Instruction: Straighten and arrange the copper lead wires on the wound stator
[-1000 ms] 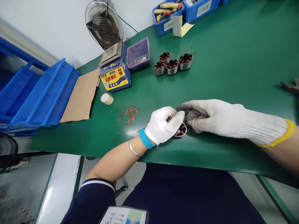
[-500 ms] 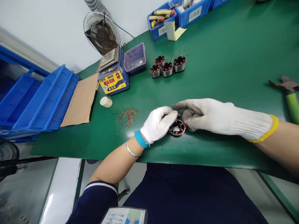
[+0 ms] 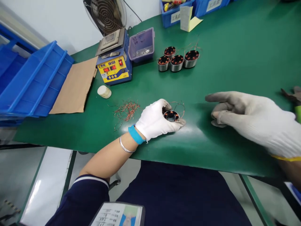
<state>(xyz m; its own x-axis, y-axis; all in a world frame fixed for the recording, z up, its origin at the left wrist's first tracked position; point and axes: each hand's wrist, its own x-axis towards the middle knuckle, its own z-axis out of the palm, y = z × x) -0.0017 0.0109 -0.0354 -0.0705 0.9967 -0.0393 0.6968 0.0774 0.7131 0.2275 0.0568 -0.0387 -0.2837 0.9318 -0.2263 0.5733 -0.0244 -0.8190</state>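
Note:
My left hand (image 3: 155, 121), in a white glove, is wrapped round a small ring-shaped motor stator (image 3: 172, 113) on the green table. Copper windings line the inside of the stator, and thin loose wires curve out on its right. Off to the right, my gloved right hand (image 3: 242, 114) hovers apart from it. Its index finger points left, the other fingers are partly bent, and nothing shows between them. Copper wire scraps (image 3: 128, 111) lie left of my left hand. Pliers (image 3: 298, 113) with a green handle are at the right edge, partly out of frame.
Several more stators (image 3: 176, 63) stand in a group farther back. Left of them are a purple bin (image 3: 141, 58), a blue-and-yellow heating unit (image 3: 115, 70), a small white cap (image 3: 104, 91) and cardboard (image 3: 72, 86). Blue tool boxes (image 3: 170, 19) line the back.
My right hand has let go of the wires at the stator and moved right. My left hand has shifted its hold round the stator. The view has moved slightly.

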